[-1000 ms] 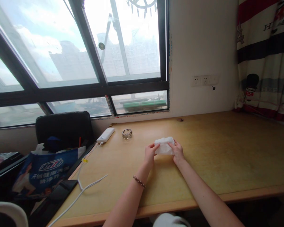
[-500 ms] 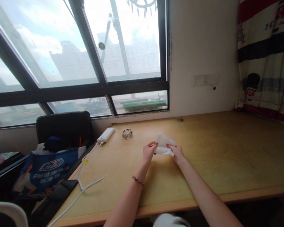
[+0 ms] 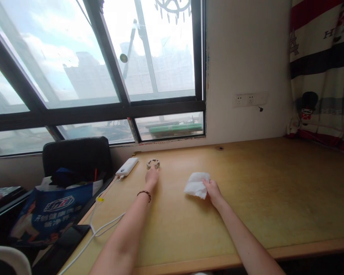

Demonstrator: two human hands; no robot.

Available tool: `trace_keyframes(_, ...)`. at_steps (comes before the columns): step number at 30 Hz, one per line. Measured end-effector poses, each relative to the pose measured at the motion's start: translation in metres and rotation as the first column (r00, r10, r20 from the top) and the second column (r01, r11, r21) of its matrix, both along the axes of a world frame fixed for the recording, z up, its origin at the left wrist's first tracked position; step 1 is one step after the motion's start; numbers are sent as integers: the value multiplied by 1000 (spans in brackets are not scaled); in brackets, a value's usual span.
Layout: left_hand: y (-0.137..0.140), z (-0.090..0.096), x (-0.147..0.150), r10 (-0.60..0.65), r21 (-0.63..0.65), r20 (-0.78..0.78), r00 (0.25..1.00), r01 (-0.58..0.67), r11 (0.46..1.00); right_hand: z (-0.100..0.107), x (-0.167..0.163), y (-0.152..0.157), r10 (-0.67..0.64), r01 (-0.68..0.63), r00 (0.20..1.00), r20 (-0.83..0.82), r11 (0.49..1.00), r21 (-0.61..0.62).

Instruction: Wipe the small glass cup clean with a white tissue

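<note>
My right hand [image 3: 214, 193] pinches the right edge of a white tissue [image 3: 195, 186] between thumb and fingers, holding it over the middle of the table. Stretched forward to the left, my left hand [image 3: 152, 177] is at the near side of a round, silvery openwork ring [image 3: 157, 164], which resembles a bracelet. The fingertips overlap its near rim; whether they grip it is hidden by the hand. A braided bracelet [image 3: 145, 194] circles my left wrist.
A white power bank [image 3: 127, 167] lies at the table's left edge with a white cable [image 3: 106, 226] trailing towards me. Beyond that edge stand a black chair [image 3: 77, 154] and a blue bag [image 3: 55, 210]. The wooden table [image 3: 260, 183] meets the wall and window behind.
My left hand has let go of the tissue and moved left and forward to the silvery ring. The tissue stays in my right hand, now hanging lower and spread more widely.
</note>
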State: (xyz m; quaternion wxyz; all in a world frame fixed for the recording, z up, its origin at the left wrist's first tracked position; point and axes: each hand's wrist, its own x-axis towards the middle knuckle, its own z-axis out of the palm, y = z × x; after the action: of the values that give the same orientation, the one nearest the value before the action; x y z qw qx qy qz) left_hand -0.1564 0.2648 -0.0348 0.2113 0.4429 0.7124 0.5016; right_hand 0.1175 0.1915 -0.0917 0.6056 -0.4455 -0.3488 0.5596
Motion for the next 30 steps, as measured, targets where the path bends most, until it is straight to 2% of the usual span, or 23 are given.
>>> trace_keyframes(3,13,-2,-12,-45,-163,-351,935,-13,987,0,-2,-1,34,-34,999,25,999,4)
trace_keyframes(7,14,-8,-13,-82,-185,-447,891,-2,983,9,0,-4,12,-12,998,-59,1000,-4)
trace_keyframes(9,8,-11,-7,-112,-159,-508,854,36,987,13,1,-5,-27,26,995,-94,1000,-8)
trace_keyframes(12,-8,-11,13,-168,-65,-591,789,161,985,16,3,-5,-93,91,988,-121,996,-18)
trace_keyframes(16,-44,-9,63,-230,64,-646,728,352,934,17,5,-3,-170,170,977,-129,985,-7)
trace_keyframes(18,-65,-10,92,-252,102,-703,665,445,890,18,3,-3,-153,161,974,-166,986,33)
trace_keyframes(21,-92,-17,128,-307,39,-795,524,549,835,22,-1,-7,-42,75,962,-271,991,114)
trace_keyframes(24,-109,-25,144,-318,-46,-870,377,580,814,22,-6,-11,45,3,956,-290,986,164)
trace_keyframes(26,-114,-28,145,-319,-73,-893,317,598,798,19,-8,-12,53,-13,970,-236,986,168)
trace_keyframes(28,-116,-28,143,-335,-57,-879,340,622,781,15,-10,-11,26,1,987,-159,986,170)
trace_keyframes(30,-118,-26,139,-363,21,-797,483,623,782,11,-10,-10,-30,41,998,-64,982,182)
